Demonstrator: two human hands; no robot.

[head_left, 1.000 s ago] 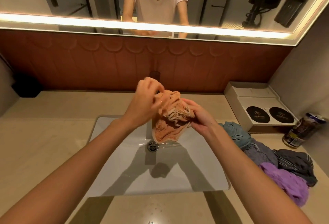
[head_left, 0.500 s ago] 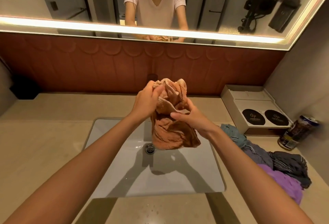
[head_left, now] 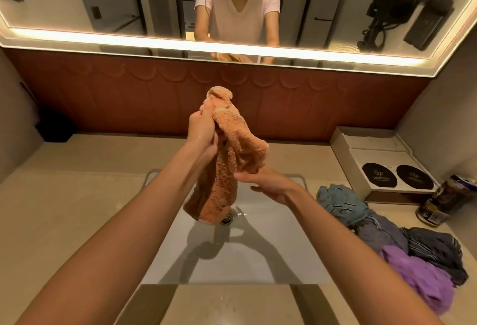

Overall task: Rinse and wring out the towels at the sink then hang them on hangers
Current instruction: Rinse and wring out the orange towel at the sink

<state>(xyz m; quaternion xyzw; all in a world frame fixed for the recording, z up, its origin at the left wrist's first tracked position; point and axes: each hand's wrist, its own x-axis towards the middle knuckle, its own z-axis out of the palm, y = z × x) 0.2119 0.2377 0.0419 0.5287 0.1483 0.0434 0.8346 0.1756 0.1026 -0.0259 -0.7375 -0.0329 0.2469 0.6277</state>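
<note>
Towel (head_left: 222,177) lifted higher; left hand (head_left: 201,128) grips top, right hand (head_left: 271,184) flat under fold; labels (head_left: 379,175) illegible.

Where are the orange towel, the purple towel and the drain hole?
orange towel (head_left: 223,180): head view, on its hanging lower half.
purple towel (head_left: 418,275): head view, on the middle of the bunched heap.
drain hole (head_left: 228,218): head view, on the metal ring showing beside the towel.
</note>
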